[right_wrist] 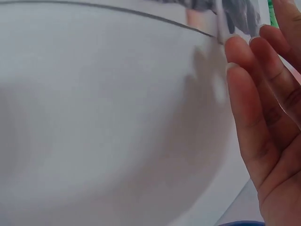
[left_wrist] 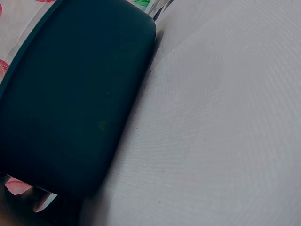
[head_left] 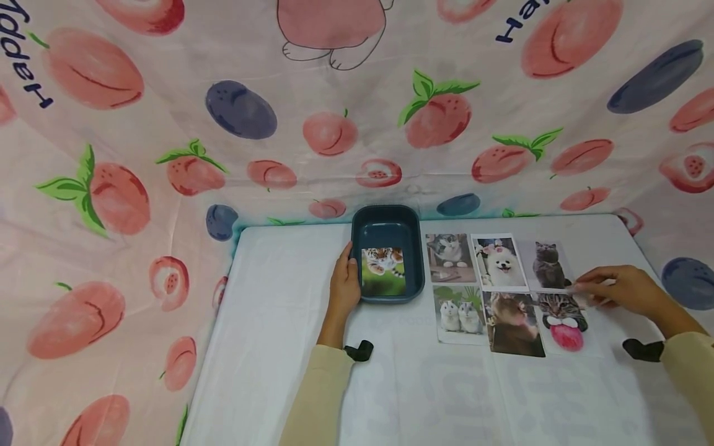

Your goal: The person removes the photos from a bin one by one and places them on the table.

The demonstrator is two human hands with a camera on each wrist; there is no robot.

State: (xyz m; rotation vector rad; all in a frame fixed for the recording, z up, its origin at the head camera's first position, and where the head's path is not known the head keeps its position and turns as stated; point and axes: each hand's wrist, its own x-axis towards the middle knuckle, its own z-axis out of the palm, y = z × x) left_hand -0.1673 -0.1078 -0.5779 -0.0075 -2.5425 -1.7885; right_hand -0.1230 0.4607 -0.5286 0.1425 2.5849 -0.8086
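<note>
At the left side of a dark teal plastic tray [head_left: 413, 294], my left hand [head_left: 343, 279] grips its wall near the rim. A tiger cub photo card [head_left: 383, 279] lies inside the tray. My right hand [head_left: 619, 288] hovers with extended fingers over the right edge of the card group. Its fingertips [right_wrist: 235, 49] are beside a card corner in the right wrist view; any contact is unclear. Nearest it lie the grey cat card [head_left: 548, 266] and the tabby card with a pink patch [head_left: 563, 331], whose upper right part the hand partly hides.
Beside the tray lie a grey-and-white cat card [head_left: 449, 260], a white dog card [head_left: 502, 266], a card with two small white animals [head_left: 460, 319] and a brown animal card [head_left: 513, 325]. A white-covered table [head_left: 279, 322] meets a fruit-patterned cloth [head_left: 329, 80] behind.
</note>
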